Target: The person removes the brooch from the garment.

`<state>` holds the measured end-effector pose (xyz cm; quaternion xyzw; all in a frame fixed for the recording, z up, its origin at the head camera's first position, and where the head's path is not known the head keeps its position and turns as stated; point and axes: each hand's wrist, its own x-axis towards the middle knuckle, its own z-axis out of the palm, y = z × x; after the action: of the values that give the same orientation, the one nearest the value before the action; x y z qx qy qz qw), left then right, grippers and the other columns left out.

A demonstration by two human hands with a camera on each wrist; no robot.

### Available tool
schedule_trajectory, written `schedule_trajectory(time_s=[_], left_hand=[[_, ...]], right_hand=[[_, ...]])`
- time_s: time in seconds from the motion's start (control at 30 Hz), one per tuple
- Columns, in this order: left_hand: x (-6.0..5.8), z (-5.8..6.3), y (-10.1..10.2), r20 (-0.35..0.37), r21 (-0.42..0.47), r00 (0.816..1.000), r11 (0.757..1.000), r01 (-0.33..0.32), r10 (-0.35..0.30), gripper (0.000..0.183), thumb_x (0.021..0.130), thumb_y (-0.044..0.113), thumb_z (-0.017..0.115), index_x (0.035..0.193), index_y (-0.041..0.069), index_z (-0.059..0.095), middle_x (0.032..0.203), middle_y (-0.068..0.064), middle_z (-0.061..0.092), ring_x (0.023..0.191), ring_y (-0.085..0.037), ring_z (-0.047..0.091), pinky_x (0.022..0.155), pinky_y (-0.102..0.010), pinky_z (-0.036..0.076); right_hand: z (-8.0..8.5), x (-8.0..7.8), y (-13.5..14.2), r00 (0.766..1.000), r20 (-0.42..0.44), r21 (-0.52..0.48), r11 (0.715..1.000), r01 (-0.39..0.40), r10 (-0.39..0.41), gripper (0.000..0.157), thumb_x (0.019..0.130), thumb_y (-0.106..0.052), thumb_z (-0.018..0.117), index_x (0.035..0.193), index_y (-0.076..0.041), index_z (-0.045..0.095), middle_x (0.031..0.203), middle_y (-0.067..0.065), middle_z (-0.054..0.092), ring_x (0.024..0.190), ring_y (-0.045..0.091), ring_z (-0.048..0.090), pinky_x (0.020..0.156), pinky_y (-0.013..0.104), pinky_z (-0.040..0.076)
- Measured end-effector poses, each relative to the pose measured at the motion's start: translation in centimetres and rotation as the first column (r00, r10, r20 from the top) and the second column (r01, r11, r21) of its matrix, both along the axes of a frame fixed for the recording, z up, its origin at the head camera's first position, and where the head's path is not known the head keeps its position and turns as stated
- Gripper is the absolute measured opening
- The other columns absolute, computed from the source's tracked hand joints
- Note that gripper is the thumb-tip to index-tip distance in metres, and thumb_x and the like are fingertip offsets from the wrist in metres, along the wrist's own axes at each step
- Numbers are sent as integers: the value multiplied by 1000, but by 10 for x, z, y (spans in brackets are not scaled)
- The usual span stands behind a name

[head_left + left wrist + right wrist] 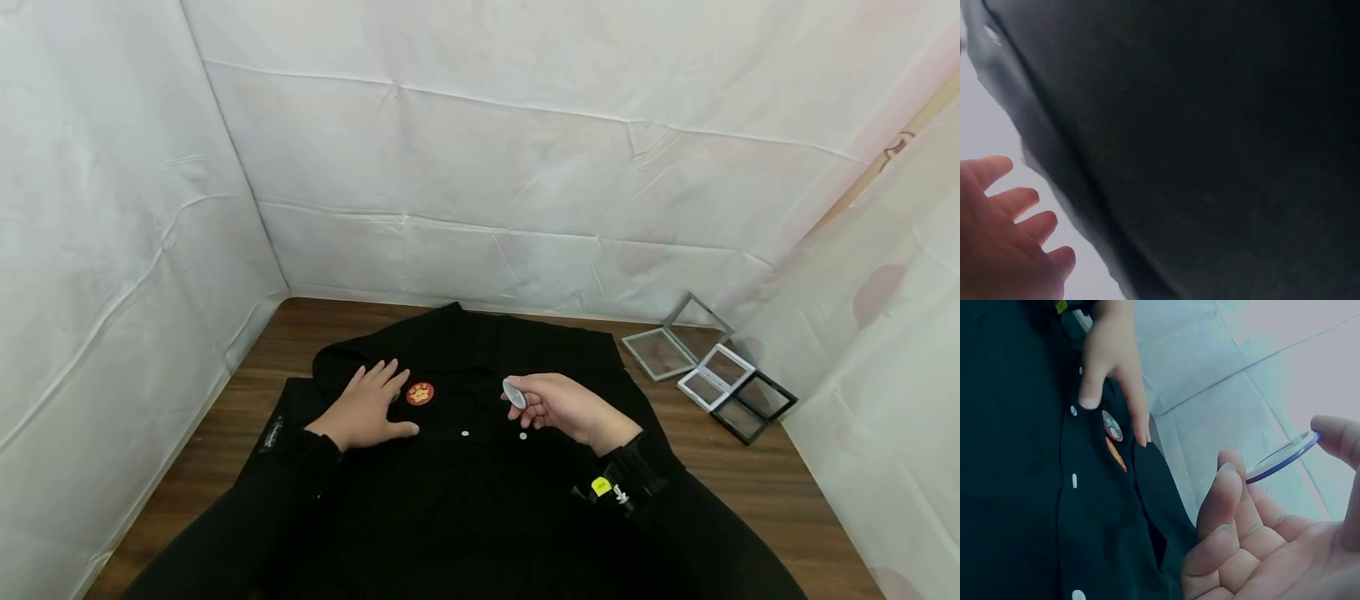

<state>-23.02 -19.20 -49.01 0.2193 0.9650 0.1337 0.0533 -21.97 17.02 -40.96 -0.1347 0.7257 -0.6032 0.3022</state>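
Between the thumb and fingers of my right hand (562, 407) I pinch a round pin badge (514, 394), tilted above a black shirt (450, 517). The right wrist view catches the badge (1284, 457) nearly edge-on, with a blue rim and its back side partly showing. My left hand (363, 408) is spread flat over the shirt's upper left, thumb pointing toward the button row. Just beside its fingers lies a red round badge (420, 393) with a yellow star-like figure. A second round badge (1112, 425), largely covered by the left hand in the head view, sits next to it.
White buttons (522, 436) run down the shirt front. At the right on the wooden table (795, 500) stand or lie grey (660, 354), white (705, 388) and black (742, 421) folding square mirrors. White cloth walls (480, 150) enclose the back and sides.
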Motion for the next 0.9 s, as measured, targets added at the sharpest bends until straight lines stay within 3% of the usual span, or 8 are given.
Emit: schedule_trajectory(time_s=[0.2,0.37,0.5,0.63,0.9], left_hand=[[-13,-5,-7,107,-20,993,999,-49,51,104,84,72,70,160,8,39,167,-23,23,153,-44,18,122,-63,10],[-18,-10,-6,128,-33,990,998,-56,59,105,82,74,71,157,7,43,166,-24,25,152,-45,20,121,-65,13],[-19,-13,-5,131,-34,989,998,-60,64,106,81,75,71,158,8,42,167,-22,24,153,-45,19,121,-64,13],[-19,-13,-4,137,-31,989,998,-58,62,106,81,73,72,158,8,41,167,-23,23,153,-46,19,120,-65,14],[-18,-11,-5,122,-44,991,998,-52,57,106,82,75,71,158,7,41,166,-23,24,152,-46,20,120,-65,16]], right_hand=[[-3,1,0,1000,-14,26,1000,4,-4,50,106,-47,54,118,-1,68,94,6,70,79,18,63,72,30,47],[-5,3,3,999,-48,76,997,12,-8,46,106,-46,54,110,-3,69,94,9,69,79,21,63,71,31,47],[-9,4,6,994,-110,198,979,50,-29,43,105,-47,57,103,-6,69,93,9,70,82,26,66,75,37,51],[-15,6,12,972,-228,383,913,141,-55,43,102,-50,61,106,-8,70,93,7,70,83,26,66,77,40,53],[-29,4,31,898,-440,631,719,291,23,45,99,-51,65,114,-9,66,85,-1,64,65,16,59,58,34,48]])
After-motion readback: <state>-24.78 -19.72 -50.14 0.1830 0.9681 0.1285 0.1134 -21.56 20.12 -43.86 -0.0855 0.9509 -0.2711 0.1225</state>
